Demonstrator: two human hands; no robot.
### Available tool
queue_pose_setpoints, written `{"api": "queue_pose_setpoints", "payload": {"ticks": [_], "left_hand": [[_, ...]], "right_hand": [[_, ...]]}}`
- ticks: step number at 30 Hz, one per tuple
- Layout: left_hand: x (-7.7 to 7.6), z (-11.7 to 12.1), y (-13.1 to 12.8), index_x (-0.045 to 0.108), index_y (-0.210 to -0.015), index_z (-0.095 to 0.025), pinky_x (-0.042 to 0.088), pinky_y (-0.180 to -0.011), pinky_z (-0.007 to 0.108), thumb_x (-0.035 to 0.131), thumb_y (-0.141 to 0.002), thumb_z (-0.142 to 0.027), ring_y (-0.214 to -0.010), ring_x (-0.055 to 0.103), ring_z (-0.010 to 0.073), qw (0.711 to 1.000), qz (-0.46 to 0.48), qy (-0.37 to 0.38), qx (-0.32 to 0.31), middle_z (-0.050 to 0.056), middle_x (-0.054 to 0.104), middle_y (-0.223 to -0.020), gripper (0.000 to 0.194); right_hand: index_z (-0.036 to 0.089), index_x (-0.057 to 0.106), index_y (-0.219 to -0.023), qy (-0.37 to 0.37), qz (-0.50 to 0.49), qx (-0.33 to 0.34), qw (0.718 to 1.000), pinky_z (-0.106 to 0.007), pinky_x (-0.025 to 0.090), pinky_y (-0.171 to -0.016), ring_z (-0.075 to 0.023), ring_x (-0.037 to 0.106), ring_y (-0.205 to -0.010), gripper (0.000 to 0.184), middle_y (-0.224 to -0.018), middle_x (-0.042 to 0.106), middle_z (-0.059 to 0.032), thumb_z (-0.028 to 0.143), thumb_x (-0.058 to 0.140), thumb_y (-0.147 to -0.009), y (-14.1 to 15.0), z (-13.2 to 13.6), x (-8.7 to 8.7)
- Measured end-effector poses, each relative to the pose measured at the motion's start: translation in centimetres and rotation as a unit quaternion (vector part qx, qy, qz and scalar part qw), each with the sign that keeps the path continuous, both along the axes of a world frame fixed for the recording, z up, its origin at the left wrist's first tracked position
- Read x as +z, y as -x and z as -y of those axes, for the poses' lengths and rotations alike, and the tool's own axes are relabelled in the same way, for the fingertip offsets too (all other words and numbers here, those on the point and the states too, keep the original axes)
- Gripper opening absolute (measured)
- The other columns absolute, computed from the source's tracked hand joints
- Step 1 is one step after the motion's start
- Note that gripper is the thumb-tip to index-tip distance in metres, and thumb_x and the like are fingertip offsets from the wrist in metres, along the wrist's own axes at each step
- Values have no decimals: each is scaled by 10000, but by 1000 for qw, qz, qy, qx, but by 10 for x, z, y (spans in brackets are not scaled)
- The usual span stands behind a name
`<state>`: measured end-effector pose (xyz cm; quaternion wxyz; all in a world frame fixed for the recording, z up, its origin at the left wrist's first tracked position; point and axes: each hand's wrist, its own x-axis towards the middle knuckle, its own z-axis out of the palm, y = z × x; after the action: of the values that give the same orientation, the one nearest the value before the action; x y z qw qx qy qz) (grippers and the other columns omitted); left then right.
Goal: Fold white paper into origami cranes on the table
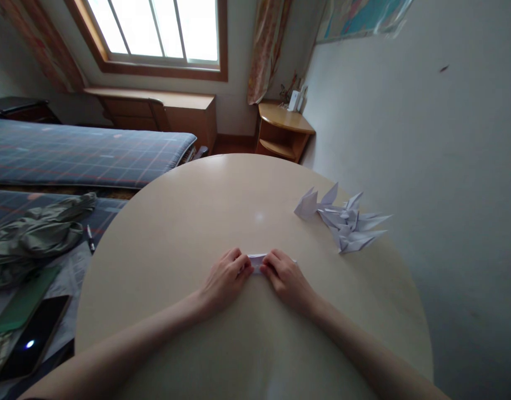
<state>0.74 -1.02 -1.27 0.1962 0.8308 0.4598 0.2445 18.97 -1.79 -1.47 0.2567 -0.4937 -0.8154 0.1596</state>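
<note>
A small folded strip of white paper (256,260) lies low over the round cream table (176,222), near the middle. At its left end my left hand (227,276) is closed, fingers and thumb pinching the paper. My right hand (286,280) grips the opposite end in the same way. Only the short stretch between the hands shows well; the ends are mostly covered by my fingers. To the right of my hands, a cluster of several folded white paper figures (349,222) with pointed tips rests on the tabletop.
A white wall (467,166) runs close along the right. Beds with a plaid mattress (93,155) stand to the left. A crumpled grey-green cloth (34,233), a pen (90,239), a green booklet (24,300) and a dark phone (34,336) lie left of the table.
</note>
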Motion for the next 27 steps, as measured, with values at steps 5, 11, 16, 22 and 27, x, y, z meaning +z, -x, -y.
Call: {"api": "queue_pose_setpoints", "payload": {"ticks": [5, 11, 16, 22, 27], "left_hand": [[1, 0, -2, 555, -768, -168, 441, -700, 310, 454, -900, -241, -747, 523, 184, 998, -63, -3, 10, 40, 565, -803, 181], [3, 0, -4, 581, -788, -167, 428, -747, 315, 519, -879, -251, -796, 537, 184, 999, -37, 32, 24, 30, 591, -831, 138], [6, -1, -4, 620, -766, -188, 393, -757, 320, 572, -853, -309, -780, 541, 173, 997, -10, 72, 38, 1, 600, -781, 156], [6, 1, -7, 614, -759, -189, 357, -746, 325, 548, -871, -290, -788, 541, 172, 997, -38, 52, 40, 2, 612, -805, 165], [3, 4, -8, 576, -789, -171, 374, -762, 343, 522, -883, -298, -810, 541, 193, 996, -74, 24, 47, 30, 605, -845, 167]], "right_hand": [[189, 502, -754, -11, 16, -19, 1000, -286, 449, -674, -174, 526, -739, 133, -792, 545, -37, 133, 499, -874, 4, 1, 1], [179, 518, -764, -19, 47, -22, 998, -320, 460, -710, -198, 524, -770, 114, -800, 556, -56, 124, 514, -864, 6, 1, -2], [178, 515, -760, -28, 34, -16, 999, -324, 461, -707, -200, 516, -774, 125, -800, 554, -57, 101, 509, -858, 4, 1, -6], [184, 513, -772, -46, 42, -16, 998, -328, 463, -704, -210, 506, -786, 140, -808, 546, -67, 101, 465, -874, 4, 5, -4], [179, 517, -772, -63, 89, -23, 994, -351, 458, -719, -232, 499, -794, 145, -811, 542, -88, 105, 450, -876, 6, 6, -2]]}}
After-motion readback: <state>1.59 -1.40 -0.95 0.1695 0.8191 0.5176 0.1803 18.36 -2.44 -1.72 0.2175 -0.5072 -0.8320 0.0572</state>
